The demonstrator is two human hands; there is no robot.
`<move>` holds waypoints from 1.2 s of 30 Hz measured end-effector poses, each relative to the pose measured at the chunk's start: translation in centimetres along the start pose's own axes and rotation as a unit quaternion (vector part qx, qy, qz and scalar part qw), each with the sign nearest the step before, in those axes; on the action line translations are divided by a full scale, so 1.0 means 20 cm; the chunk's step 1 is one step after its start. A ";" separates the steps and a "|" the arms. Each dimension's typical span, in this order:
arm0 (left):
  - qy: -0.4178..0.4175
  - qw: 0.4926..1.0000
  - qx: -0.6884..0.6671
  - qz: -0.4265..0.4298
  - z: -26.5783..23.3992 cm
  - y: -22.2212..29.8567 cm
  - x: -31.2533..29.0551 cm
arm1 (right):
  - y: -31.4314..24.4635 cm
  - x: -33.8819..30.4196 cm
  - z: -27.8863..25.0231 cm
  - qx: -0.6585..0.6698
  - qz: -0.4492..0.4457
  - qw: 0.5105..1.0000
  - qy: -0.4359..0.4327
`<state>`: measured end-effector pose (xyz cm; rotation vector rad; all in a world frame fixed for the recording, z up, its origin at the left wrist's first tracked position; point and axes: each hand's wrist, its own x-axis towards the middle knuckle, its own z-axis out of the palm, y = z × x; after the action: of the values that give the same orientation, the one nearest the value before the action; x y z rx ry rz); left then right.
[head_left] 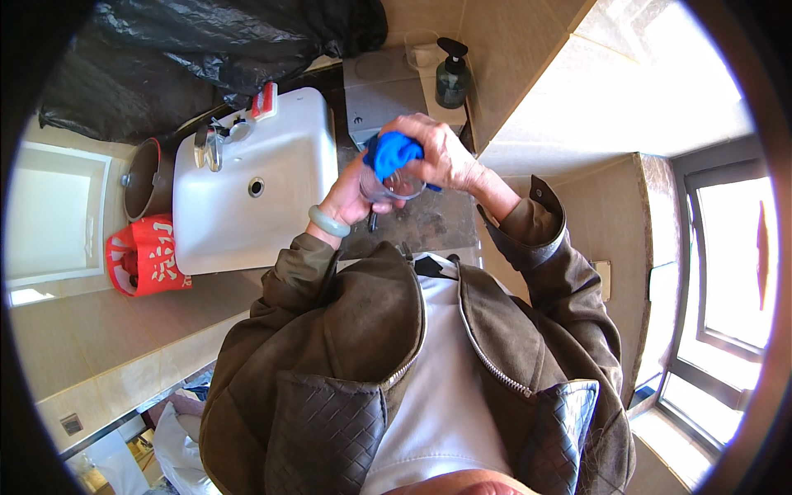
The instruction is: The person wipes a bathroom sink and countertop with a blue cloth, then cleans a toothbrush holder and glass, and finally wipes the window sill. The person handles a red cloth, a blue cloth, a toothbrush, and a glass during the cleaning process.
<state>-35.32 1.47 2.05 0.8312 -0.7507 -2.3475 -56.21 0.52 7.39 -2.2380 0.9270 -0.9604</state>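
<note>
One clear, round cup point(399, 189) is gripped by the left hand point(351, 198) just right of a white rectangular ceramic sink point(293, 223), above a dark worktop point(433, 227). The right hand point(445, 155) clutches a crumpled, bright blue cloth point(394, 153) against the cup. A red-and-white sponge point(265, 101) rests at the sink's far rim.

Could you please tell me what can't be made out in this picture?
All in the head view:
- Much of the inside of the clear container: covered by the blue cloth and right hand.
- Some fingers of the left hand: behind the container and cloth.
- Whatever lies beneath the black plastic sheet: covered by it.
- The scene outside the window: washed out by glare.
</note>
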 end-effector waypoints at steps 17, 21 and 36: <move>0.195 0.902 0.183 0.339 0.04 0.07 0.04 | -0.17 -0.07 -0.03 0.418 0.246 0.872 0.069; 0.104 0.883 0.238 0.390 0.03 0.12 0.02 | -0.29 -0.10 -0.06 0.515 0.271 0.813 0.009; 0.219 0.920 0.267 0.186 0.31 0.25 -0.05 | -0.07 -0.14 -0.04 -0.330 -0.174 0.923 -0.088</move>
<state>-37.40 0.64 9.71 1.2565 -1.2386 -1.5508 -57.70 3.35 7.66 -3.0839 0.8730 -0.6156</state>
